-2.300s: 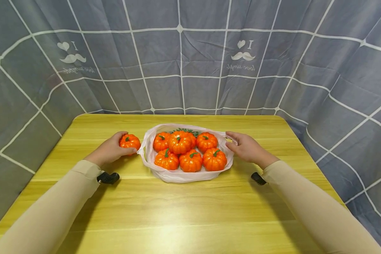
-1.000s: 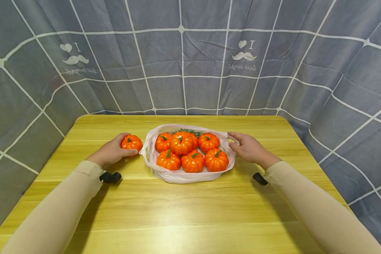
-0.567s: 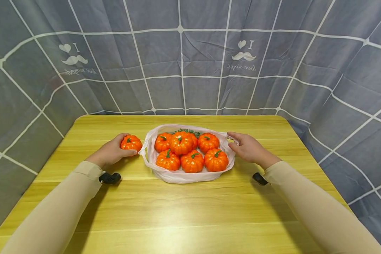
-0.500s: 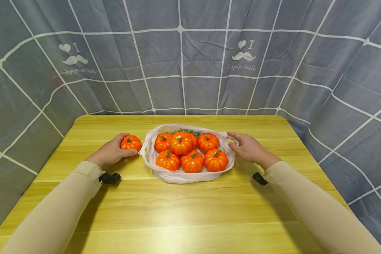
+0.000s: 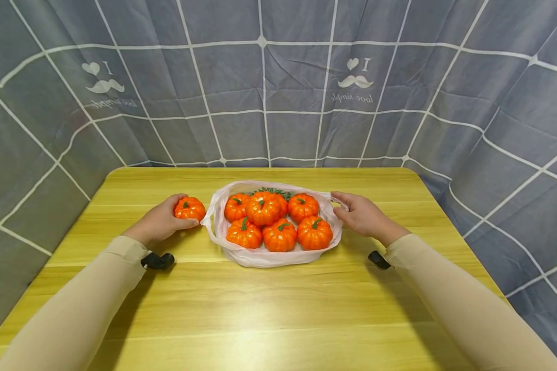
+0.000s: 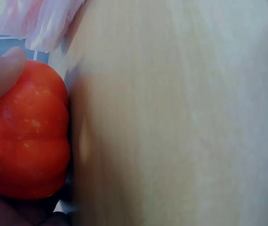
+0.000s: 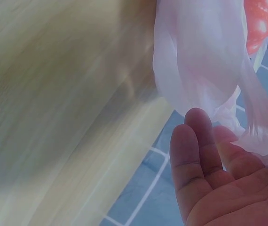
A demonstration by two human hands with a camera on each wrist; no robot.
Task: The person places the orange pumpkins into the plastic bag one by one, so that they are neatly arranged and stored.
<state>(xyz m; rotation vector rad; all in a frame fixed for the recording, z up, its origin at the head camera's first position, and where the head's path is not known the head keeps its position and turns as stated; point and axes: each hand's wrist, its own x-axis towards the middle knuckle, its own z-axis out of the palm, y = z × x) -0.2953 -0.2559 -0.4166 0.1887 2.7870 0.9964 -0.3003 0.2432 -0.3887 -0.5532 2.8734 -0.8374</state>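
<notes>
My left hand (image 5: 160, 220) grips a small orange toy pumpkin (image 5: 190, 208) with a green stem, just left of a white plastic bag (image 5: 269, 259). In the left wrist view, the thumb lies on one side of this glossy pumpkin (image 6: 30, 136) and the fingers on the other. At the bag's right end is my right hand (image 5: 364, 216), holding its handle loop. Seen from the right wrist, the handle (image 7: 261, 122) runs between thumb and fingers, while the outer fingers stay fairly straight. Several more pumpkins (image 5: 279, 236) sit inside the wide-mouthed bag; one (image 5: 263, 207) lies higher than the others.
The yellow wood-grain table (image 5: 250, 314) extends in front of the bag and to both sides. Behind and around it hangs a grey curtain (image 5: 297, 87) with white grid lines. A green leaf print (image 5: 271, 191) shows at the bag's back inner wall.
</notes>
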